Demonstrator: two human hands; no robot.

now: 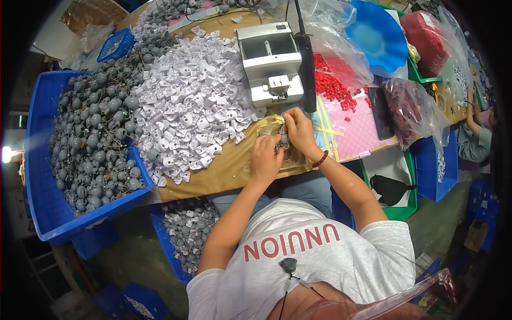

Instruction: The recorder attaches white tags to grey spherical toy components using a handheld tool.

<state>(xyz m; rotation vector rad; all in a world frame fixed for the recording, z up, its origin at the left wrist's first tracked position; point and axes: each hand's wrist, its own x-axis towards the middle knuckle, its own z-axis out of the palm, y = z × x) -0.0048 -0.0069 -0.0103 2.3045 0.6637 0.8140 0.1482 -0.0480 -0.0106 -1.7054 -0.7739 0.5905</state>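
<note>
Close together at the table's front edge, my two hands work over a small grey ball-shaped part [284, 139]. My left hand [265, 159] is closed, its thumb and fingertips gripping this part from the left. With thumb and fingers pinched just above it, my right hand [302, 133] holds something too small to make out, perhaps a thin wire. A beaded bracelet [320, 158] circles my right wrist. Right behind my hands stands a white and grey bench machine [271, 64]. A heap of white plastic pieces [194, 96] spreads to the left of my hands.
A blue crate [40, 160] at the left overflows with grey ball-shaped parts with wires. Another blue bin [166, 242] sits below the table. Red pieces [333, 85], a dark phone [381, 113] and a blue bowl [376, 34] lie to the right. Another person's arm [472, 120] shows far right.
</note>
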